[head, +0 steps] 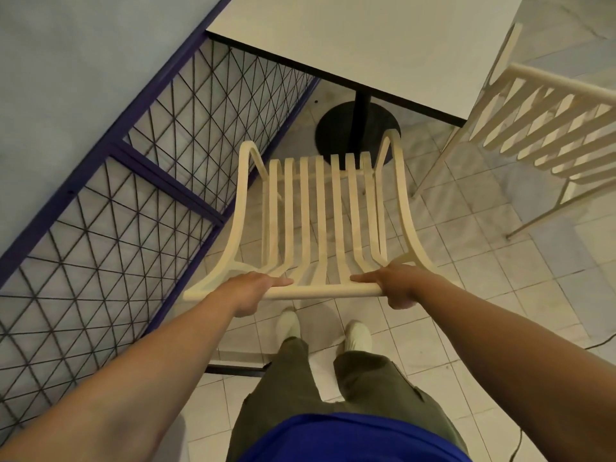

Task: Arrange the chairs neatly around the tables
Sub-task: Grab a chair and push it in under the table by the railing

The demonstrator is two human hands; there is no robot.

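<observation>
Head view: left hand [248, 290] and right hand [398, 288] grip chair [316, 211] top rail; desk [350, 45] straight ahead.

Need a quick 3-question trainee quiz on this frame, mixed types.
1. True or false: the left hand and right hand both have a grip on the top rail of the slatted chair.
2. The table stands on: A) a round black base, B) four wooden legs, C) wheels?
3. Which side of the person is the second chair on?
Key: 1 true; 2 A; 3 right.
</observation>
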